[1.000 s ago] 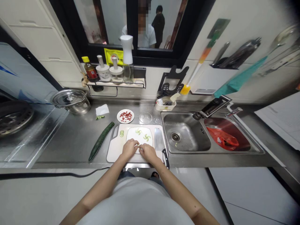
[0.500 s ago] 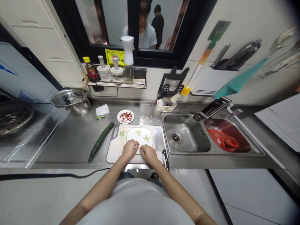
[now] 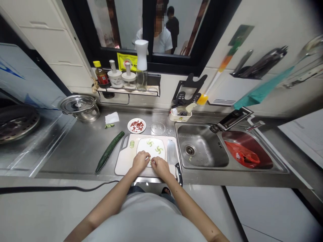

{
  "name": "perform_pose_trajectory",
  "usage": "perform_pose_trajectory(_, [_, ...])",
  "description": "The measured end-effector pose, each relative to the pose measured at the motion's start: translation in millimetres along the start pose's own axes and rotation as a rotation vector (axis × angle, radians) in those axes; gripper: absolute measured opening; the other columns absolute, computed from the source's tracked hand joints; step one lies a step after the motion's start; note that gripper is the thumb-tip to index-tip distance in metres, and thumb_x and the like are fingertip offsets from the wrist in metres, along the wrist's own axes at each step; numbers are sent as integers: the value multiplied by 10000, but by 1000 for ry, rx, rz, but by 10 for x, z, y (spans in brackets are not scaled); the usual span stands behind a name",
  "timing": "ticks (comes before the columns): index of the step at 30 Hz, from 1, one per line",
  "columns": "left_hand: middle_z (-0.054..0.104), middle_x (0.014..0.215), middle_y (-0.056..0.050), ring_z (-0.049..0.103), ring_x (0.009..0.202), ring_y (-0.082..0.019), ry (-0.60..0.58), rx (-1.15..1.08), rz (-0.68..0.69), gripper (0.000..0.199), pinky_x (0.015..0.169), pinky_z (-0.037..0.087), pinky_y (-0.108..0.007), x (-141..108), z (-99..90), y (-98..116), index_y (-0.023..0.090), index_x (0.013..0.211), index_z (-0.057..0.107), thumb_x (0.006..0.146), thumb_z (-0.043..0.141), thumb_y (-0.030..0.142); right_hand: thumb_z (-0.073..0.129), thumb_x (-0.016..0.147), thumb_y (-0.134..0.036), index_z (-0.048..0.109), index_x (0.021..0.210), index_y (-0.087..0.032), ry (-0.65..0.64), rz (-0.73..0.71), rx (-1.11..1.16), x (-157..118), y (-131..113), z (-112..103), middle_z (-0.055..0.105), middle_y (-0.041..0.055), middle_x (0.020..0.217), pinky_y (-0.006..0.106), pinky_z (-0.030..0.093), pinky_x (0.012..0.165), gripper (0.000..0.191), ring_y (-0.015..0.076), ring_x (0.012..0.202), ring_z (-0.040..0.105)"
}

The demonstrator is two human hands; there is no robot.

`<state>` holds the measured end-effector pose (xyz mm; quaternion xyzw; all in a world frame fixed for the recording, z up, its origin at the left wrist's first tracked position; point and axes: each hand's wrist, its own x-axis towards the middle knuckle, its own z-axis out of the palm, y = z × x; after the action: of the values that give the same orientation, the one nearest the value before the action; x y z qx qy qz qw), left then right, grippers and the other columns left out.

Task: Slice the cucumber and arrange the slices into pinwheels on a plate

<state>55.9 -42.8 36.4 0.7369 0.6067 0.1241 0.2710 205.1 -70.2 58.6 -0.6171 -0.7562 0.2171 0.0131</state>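
Observation:
On a pale cutting board lies a white plate with two pinwheel shapes of cucumber slices on it. My left hand and my right hand meet over the plate's near part. The fingers of both are drawn together in a pinch at a small pale-green cucumber slice, which they partly cover. Left of the plate a few cut cucumber slices form a small stack. A kitchen knife with a black handle lies along the board's right side.
A whole cucumber lies left of the board. Behind it are a plate of small red pieces, a white paper and a lidded pot. At right, the double sink holds a red plastic bag.
The camera view has shifted slightly. Both hands stay over the near part of the plate, with only small finger movement; the pinwheels, knife and whole cucumber are unmoved.

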Motion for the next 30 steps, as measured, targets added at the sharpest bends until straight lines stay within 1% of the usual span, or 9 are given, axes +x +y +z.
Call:
perform_pose_trajectory(2, [644, 905, -51, 569, 906, -185, 35, -28, -15, 173, 809, 404, -276, 3, -26, -6, 206, 905, 681, 839, 527, 248, 418, 938, -280, 643, 993, -219, 14, 8, 16, -2, 7, -5, 659, 43, 965, 239, 328, 709, 239, 153, 884, 565])
perform_pose_trajectory(4, [654, 896, -43, 577, 893, -177, 102, -57, -60, 181, 792, 402, -265, 10, -65, -40, 209, 900, 675, 849, 506, 254, 416, 939, -275, 645, 1000, -216, 29, 11, 34, 2, 22, -3, 662, 44, 955, 235, 327, 705, 244, 150, 865, 566])
perform_pose_trajectory(7, [663, 866, -31, 590, 861, -175, 236, -64, -204, 185, 752, 399, -260, 27, -149, -151, 221, 920, 658, 854, 491, 265, 412, 940, -264, 647, 1001, -204, 59, -1, 66, 12, 52, 14, 667, 46, 949, 229, 326, 704, 250, 147, 852, 566])
perform_pose_trajectory(10, [671, 875, -31, 603, 856, -195, 337, -38, -368, 220, 746, 400, -279, 53, -252, -310, 238, 1013, 631, 841, 512, 304, 397, 945, -260, 647, 994, -195, 95, -15, 101, 16, 76, 37, 670, 48, 952, 224, 329, 701, 262, 143, 835, 567])
perform_pose_trajectory(13, [681, 951, -53, 611, 931, -227, 361, -18, -515, 317, 810, 402, -316, 88, -340, -458, 240, 1118, 596, 827, 539, 353, 387, 948, -260, 647, 978, -190, 131, -26, 127, 12, 83, 49, 672, 48, 951, 220, 333, 696, 271, 139, 823, 569])
perform_pose_trajectory(15, [684, 999, -71, 610, 973, -245, 352, -7, -571, 361, 853, 395, -349, 113, -374, -531, 236, 1153, 581, 829, 540, 390, 385, 946, -257, 648, 970, -190, 149, -34, 140, 10, 78, 50, 673, 48, 950, 219, 336, 693, 272, 140, 825, 571])
perform_pose_trajectory(22, [672, 1070, -136, 605, 1004, -304, 320, 43, -588, 404, 884, 381, -430, 184, -353, -622, 204, 1099, 613, 826, 516, 486, 380, 946, -260, 653, 960, -195, 154, -41, 148, 18, 59, 41, 676, 48, 937, 223, 356, 713, 282, 147, 839, 579])
perform_pose_trajectory(27, [662, 1073, -139, 596, 1010, -295, 317, 36, -570, 367, 898, 375, -436, 219, -332, -634, 206, 1085, 627, 845, 498, 451, 380, 942, -259, 659, 970, -189, 154, -39, 182, 2, 77, 37, 680, 59, 960, 225, 371, 752, 289, 153, 876, 585])
perform_pose_trajectory(30, [664, 1045, -127, 596, 1000, -282, 319, 15, -556, 313, 881, 390, -410, 238, -323, -644, 207, 1047, 638, 855, 491, 406, 376, 940, -261, 663, 979, -190, 149, -20, 201, -15, 89, 26, 681, 60, 965, 226, 376, 740, 298, 153, 856, 587])
